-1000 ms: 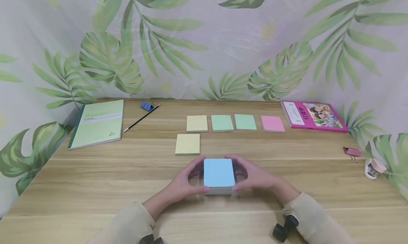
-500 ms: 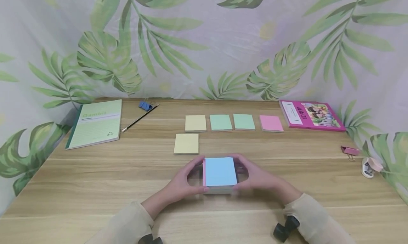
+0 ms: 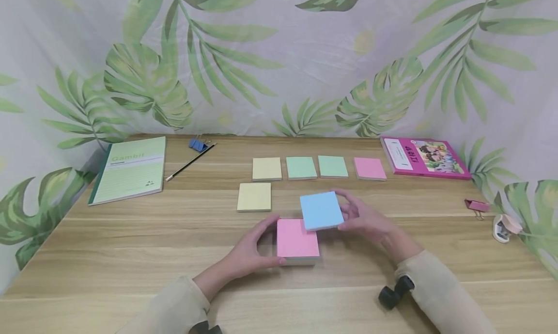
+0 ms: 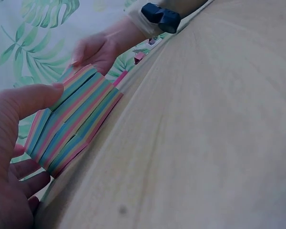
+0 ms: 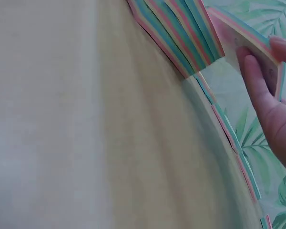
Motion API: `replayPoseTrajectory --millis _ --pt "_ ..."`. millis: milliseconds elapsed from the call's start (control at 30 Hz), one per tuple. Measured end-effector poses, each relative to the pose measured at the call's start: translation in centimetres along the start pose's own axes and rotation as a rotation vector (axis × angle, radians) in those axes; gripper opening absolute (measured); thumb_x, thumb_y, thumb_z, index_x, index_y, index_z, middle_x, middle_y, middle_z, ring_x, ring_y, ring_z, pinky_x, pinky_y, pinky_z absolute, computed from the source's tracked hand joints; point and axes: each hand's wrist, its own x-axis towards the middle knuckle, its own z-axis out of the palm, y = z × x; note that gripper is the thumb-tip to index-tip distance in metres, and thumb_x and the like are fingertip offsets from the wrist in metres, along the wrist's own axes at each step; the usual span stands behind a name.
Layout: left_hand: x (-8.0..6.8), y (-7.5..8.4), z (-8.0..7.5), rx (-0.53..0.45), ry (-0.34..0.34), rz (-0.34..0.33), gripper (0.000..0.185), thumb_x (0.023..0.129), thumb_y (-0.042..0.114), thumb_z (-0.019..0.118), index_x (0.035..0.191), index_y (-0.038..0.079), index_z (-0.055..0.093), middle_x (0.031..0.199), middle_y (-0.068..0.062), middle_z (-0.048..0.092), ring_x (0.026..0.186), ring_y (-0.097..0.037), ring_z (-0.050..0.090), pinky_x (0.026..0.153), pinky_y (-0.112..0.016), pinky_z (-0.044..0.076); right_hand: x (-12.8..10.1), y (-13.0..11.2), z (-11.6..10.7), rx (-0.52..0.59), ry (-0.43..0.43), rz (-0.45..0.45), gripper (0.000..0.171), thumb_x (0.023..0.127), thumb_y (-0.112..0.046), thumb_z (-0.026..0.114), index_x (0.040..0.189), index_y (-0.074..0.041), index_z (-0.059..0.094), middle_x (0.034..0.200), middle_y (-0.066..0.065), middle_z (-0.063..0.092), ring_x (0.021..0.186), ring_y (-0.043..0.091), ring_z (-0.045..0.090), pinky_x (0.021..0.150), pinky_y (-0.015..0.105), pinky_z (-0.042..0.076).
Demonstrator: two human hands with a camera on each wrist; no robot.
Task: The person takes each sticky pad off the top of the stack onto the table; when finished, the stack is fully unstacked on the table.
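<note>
Item: my right hand (image 3: 370, 222) is pinching a blue pad (image 3: 321, 211), its grip lifting it clear. My left hand (image 3: 253, 249) is gripping the pink-topped stack (image 3: 297, 239) resting on the worktop (image 3: 131, 256).

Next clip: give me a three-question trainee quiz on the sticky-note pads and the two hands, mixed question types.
1. True or false: the right hand holds a blue pad clear of the stack.
2. Multiple choice: what colour tops the stack that the left hand grips? A) yellow B) pink C) green
3. Fill in: the far row holds one yellow pad, two green pads and one ___ pad.

Key
1. True; it is lifted up and to the right of the stack.
2. B
3. pink
</note>
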Motion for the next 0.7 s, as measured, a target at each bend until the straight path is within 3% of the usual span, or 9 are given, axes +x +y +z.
replayPoseTrajectory --millis 200,400,633,700 --pt "-0.1 0.7 -0.1 -0.014 -0.012 -0.007 0.088 0.063 0.028 0.077 0.134 0.006 0.028 0.130 -0.004 0.038 0.120 -0.017 0.030 0.100 -0.039 0.021 3.1 -0.5 -0.4 0.056 0.119 0.078 0.084 0.073 0.016 0.052 0.138 -0.013 0.006 0.127 0.023 0.032 0.094 0.020 0.052 0.084 0.035 0.042" --pt "-0.3 3.2 -0.5 -0.041 -0.017 -0.019 0.085 0.064 0.015 0.077 0.132 -0.001 0.028 0.129 -0.013 0.038 0.120 -0.024 0.030 0.099 -0.042 0.021 5.9 0.6 -0.4 0.113 0.111 0.143 0.085 0.074 0.019 0.049 0.139 -0.017 0.009 0.131 0.025 0.027 0.105 0.030 0.046 0.087 0.036 0.040" --pt "0.0 0.3 0.0 -0.011 -0.005 -0.018 0.089 0.062 0.037 0.076 0.133 0.009 0.030 0.129 0.002 0.039 0.119 -0.010 0.030 0.099 -0.035 0.022 7.7 1.7 -0.3 0.099 0.089 0.177 0.087 0.072 0.020 0.049 0.139 -0.017 0.007 0.131 0.028 0.027 0.106 0.032 0.045 0.088 0.037 0.039" --pt "0.0 0.2 0.0 -0.010 -0.008 -0.024 0.090 0.061 0.038 0.076 0.134 0.009 0.030 0.129 0.003 0.039 0.119 -0.009 0.030 0.100 -0.034 0.022 7.9 1.7 -0.2 0.082 0.094 0.186 0.087 0.072 0.019 0.050 0.139 -0.018 0.007 0.130 0.028 0.028 0.106 0.032 0.045 0.088 0.037 0.039"
